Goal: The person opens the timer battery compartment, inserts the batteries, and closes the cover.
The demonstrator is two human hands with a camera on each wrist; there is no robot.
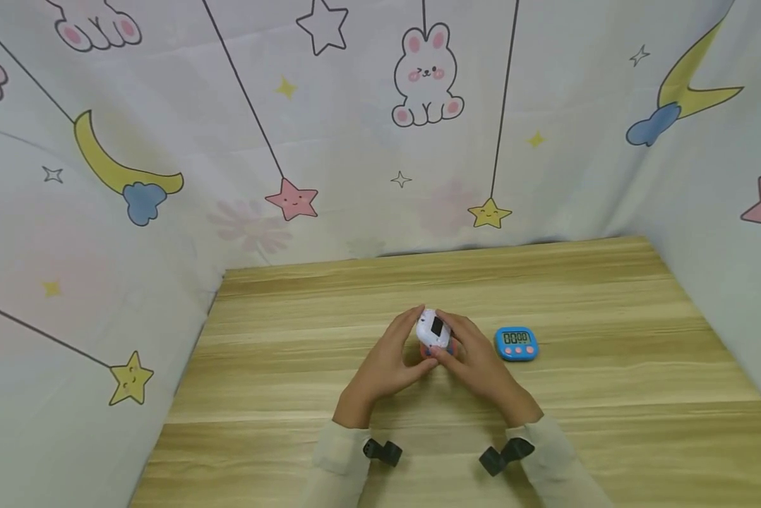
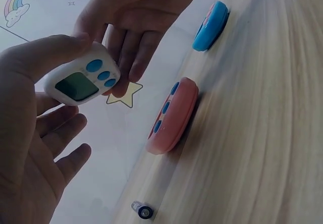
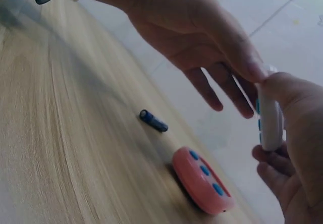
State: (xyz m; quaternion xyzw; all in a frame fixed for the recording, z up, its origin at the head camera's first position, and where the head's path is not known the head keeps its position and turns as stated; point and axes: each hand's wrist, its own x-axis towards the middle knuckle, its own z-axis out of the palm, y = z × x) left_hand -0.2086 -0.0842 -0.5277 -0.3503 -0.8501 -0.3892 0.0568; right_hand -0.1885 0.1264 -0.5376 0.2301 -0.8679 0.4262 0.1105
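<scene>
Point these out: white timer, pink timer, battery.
White timer (image 2: 82, 78): left wrist view, on its front face.
Pink timer (image 2: 178, 117): left wrist view, on its rounded shell, beside the blue buttons.
Battery (image 3: 154, 121): right wrist view, mid-length on its side.

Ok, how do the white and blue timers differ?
The white timer is held up; the blue timer lies on the table. The white timer's buttons are blue, the blue timer's pink. The white timer's screen looks blank; the blue timer's shows zeros. Both have three buttons.
</scene>
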